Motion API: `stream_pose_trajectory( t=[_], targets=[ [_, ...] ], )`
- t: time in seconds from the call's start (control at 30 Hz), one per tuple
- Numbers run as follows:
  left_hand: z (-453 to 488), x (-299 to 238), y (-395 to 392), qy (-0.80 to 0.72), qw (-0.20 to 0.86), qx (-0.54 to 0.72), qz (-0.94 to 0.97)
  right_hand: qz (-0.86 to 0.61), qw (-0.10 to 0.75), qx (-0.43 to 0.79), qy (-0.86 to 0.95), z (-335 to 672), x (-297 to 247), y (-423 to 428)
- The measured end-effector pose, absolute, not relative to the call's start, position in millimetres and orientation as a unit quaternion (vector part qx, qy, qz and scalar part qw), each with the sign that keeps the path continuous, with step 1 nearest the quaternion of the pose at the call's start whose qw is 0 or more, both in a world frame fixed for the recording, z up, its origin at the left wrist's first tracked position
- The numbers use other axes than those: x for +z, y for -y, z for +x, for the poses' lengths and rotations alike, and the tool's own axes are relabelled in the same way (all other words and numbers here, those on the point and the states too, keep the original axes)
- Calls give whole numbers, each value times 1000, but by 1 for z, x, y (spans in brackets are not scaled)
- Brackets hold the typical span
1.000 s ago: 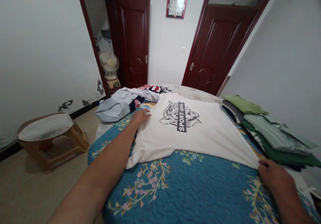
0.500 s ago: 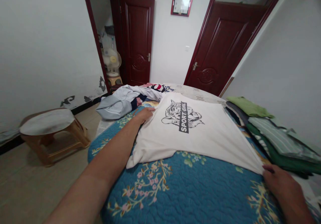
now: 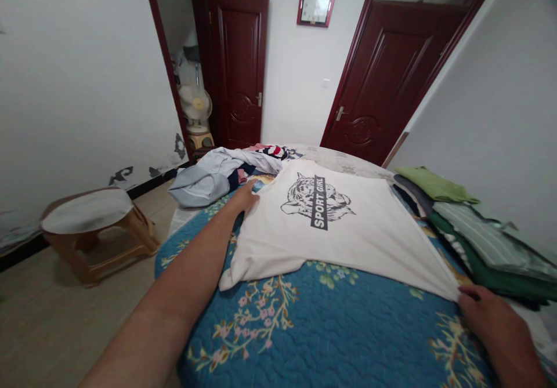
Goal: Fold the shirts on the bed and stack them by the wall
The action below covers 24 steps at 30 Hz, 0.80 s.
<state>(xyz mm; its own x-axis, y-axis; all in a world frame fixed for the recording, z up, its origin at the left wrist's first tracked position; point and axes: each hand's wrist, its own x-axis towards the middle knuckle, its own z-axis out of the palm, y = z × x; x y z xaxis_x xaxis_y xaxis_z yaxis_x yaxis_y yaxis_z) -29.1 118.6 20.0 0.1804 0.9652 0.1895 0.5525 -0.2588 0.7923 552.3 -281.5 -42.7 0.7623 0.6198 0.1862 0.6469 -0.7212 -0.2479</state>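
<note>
A white T-shirt (image 3: 348,231) with a tiger print and the words SPORT GIRL lies spread flat on a blue floral quilt (image 3: 313,330). My left hand (image 3: 244,195) reaches far out and rests on the shirt's far left edge, fingers closed on the cloth. My right hand (image 3: 485,318) is near the bed's right side and pinches the shirt's near right corner, pulling it taut.
A heap of loose clothes (image 3: 217,173) lies at the bed's far left. Folded green and striped garments (image 3: 474,231) are stacked along the right side by the wall. A low wooden stool (image 3: 93,225) stands on the floor to the left. Two dark red doors are behind.
My left hand has slid slightly back along the shirt's left edge. My right hand still holds the corner, shifted a little right and down. The camera view moved slightly.
</note>
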Motion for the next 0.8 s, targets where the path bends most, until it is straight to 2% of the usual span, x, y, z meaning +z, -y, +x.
stream_pose_trajectory(
  t=[0.2, 0.33, 0.47, 0.67, 0.8],
  targets=[
    [-74, 47, -71, -536, 298, 320, 723, -920, 157, -39, 356, 545, -41, 281],
    [-106, 55, -3, -454, 368, 200, 786, -878, 194, -44, 435, 536, -46, 280],
    [-119, 41, 33, -415, 329, 132, 838, -814, 232, -67, 528, 519, -42, 274],
    [-85, 21, 10, -418, 207, 142, 873, -825, 248, -108, 496, 509, -40, 265],
    [-65, 21, 2, -465, 152, 169, 856, -819, 331, -111, 456, 505, -38, 264]
  ],
)
